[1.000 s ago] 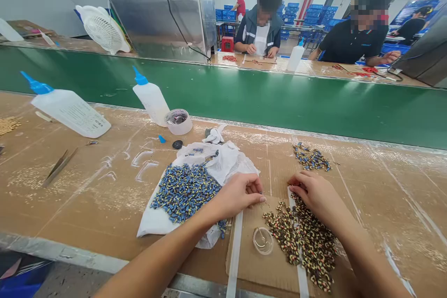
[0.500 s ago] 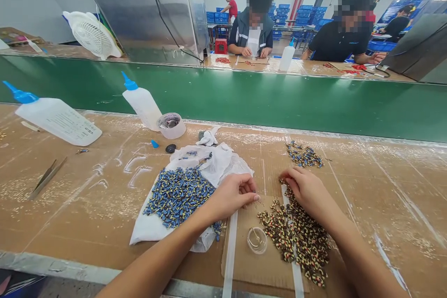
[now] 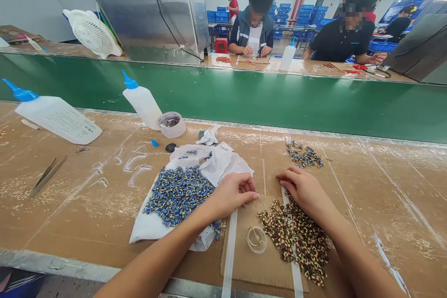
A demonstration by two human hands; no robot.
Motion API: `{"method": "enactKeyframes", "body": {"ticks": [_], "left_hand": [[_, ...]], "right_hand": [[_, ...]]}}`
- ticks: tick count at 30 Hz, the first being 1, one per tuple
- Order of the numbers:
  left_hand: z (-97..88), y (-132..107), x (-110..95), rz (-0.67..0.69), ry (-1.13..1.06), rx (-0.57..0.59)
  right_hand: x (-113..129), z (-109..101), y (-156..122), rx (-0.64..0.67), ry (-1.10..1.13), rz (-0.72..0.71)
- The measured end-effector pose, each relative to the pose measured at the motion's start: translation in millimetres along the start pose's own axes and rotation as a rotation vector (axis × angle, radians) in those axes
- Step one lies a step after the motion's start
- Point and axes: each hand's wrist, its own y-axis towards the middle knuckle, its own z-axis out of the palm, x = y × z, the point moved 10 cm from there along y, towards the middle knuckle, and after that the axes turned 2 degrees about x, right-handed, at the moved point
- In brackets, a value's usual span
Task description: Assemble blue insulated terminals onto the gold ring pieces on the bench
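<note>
My left hand (image 3: 237, 192) is closed in a pinch above the left edge of a cardboard sheet (image 3: 244, 267). Something thin and tiny shows at its fingertips, too small to name. To that side, a heap of small blue and yellow pieces (image 3: 178, 193) lies on a white plastic bag (image 3: 150, 233). My right hand (image 3: 296, 186) is at the far end of a pile of dark pieces with cream and red marks (image 3: 296, 233), its fingers bent together; what they pinch is hidden. A small clear round dish (image 3: 256, 240) with thin wire-like bits stands between my forearms.
Beyond my right hand lies a small cluster of joined blue and dark pieces (image 3: 304, 154). Tweezers (image 3: 48, 177), two white bottles with blue nozzles (image 3: 57, 118) (image 3: 142, 107) and a tape roll (image 3: 171, 125) are leftward. Past a green strip (image 3: 244, 98), co-workers sit at another bench.
My right hand has shifted slightly left, its fingertips drawing off the top of the dark pile. My left hand has barely moved. A person in red in the background stands more upright.
</note>
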Motion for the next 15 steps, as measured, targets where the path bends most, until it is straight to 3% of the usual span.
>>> {"method": "enactKeyframes", "body": {"ticks": [8, 15], "left_hand": [[0.4, 0, 0, -0.004, -0.016, -0.002], [-3.9, -3, -11, 0.033, 0.003, -0.068]], "right_hand": [[4, -8, 0, -0.071, 0.04, 0.036], [21, -18, -7, -0.197, 0.684, 0.096]]}}
